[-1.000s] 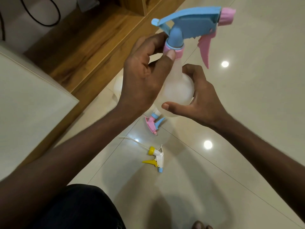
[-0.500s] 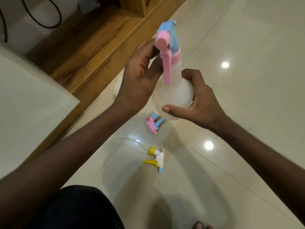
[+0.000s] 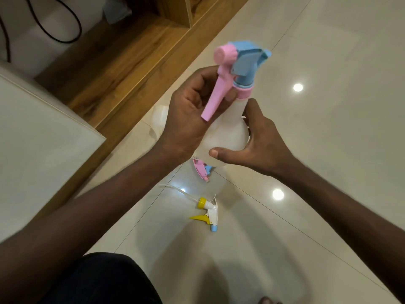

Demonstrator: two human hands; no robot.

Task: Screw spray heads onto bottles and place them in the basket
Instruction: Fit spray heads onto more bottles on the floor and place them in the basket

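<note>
I hold a translucent white bottle (image 3: pixel 228 133) upright in front of me. My right hand (image 3: pixel 258 145) wraps its round body from the right. A blue and pink spray head (image 3: pixel 238 64) sits on its neck, nozzle and pink trigger turned toward me. My left hand (image 3: pixel 188 115) grips at the pink collar (image 3: pixel 243 92) behind the trigger. On the floor below lie a loose pink and blue spray head (image 3: pixel 201 170) and a white and yellow spray head (image 3: pixel 208 212) with its thin tube. Another white bottle (image 3: pixel 158 119) shows partly behind my left wrist. No basket is in view.
Glossy cream floor tiles (image 3: pixel 328 150) spread to the right and front. A wooden step and shelf unit (image 3: pixel 122 69) runs along the upper left. A pale slab corner (image 3: pixel 43 139) juts in at the left. A black cable (image 3: pixel 59 29) hangs at the top left.
The spray head has turned on the bottle neck: its nozzle pointed right a second ago and now faces me, slightly left. My left hand shifted its grip at the collar; the right hand stayed put.
</note>
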